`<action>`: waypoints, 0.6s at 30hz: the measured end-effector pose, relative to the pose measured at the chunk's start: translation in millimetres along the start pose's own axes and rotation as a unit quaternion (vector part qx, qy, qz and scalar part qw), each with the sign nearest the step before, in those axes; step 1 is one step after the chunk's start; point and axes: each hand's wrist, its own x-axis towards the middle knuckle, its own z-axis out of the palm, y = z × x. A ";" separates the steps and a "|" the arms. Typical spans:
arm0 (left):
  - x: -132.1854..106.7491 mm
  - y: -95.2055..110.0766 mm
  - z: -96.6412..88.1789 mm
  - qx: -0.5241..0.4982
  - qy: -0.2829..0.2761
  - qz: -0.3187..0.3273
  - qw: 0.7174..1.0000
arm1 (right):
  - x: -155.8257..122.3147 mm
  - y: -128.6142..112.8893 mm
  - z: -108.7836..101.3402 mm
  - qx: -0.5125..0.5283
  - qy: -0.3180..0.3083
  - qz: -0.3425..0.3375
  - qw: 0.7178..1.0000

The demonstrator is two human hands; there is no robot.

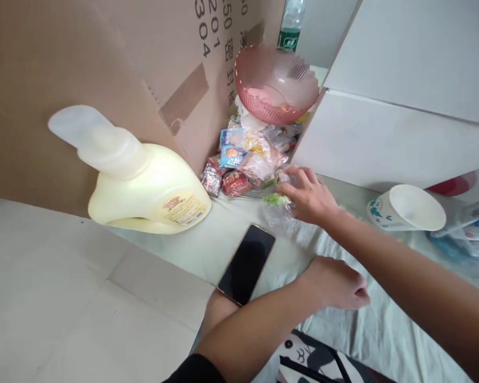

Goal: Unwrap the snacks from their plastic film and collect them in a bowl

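My right hand (309, 197) reaches to the near right edge of a heap of wrapped snacks (259, 159). Its fingers are curled closed on a crinkly clear plastic wrapper (281, 213) with a bit of green on it; the fingertips are partly hidden. My left hand (337, 282) lies closed in a fist on the pale green cloth (299, 295), with nothing showing out of it. A dark-screened phone (247, 264) lies left of the fist, its lower end by my leg.
A pale yellow jug (151, 186) stands left against a cardboard box (123, 69). Behind the snacks are a pink ribbed bowl (277, 106) and a bottle (291, 26). White boxes (407, 127) and a tipped paper cup (407, 208) are on the right. A panda-print item (315, 356) lies below.
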 end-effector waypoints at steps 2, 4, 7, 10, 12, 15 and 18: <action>0.7 2.7 2.6 0.016 0.003 -0.001 1.000 | -24.7 2.7 -2.5 0.031 0.023 0.017 0.999; -0.5 3.5 3.7 0.017 0.009 -0.007 1.000 | -55.5 10.8 -7.1 0.095 0.083 0.061 0.990; -5.3 0.3 3.7 -0.037 0.055 -0.034 0.997 | -115.7 24.6 -18.7 0.236 0.187 0.184 0.936; -9.5 -4.7 3.6 -0.175 0.163 -0.098 0.966 | -179.4 28.9 -26.5 0.338 0.188 0.394 0.834; -8.5 -6.6 3.7 -0.284 0.250 -0.145 0.914 | -211.4 26.0 -23.8 0.363 0.178 0.469 0.785; 0.7 -6.1 4.1 -0.438 0.270 -0.094 0.853 | -234.9 21.9 -9.2 0.409 0.172 0.422 0.791; 12.6 -5.4 3.9 -0.520 0.193 -0.006 0.832 | -239.9 23.8 6.8 0.432 0.202 0.315 0.820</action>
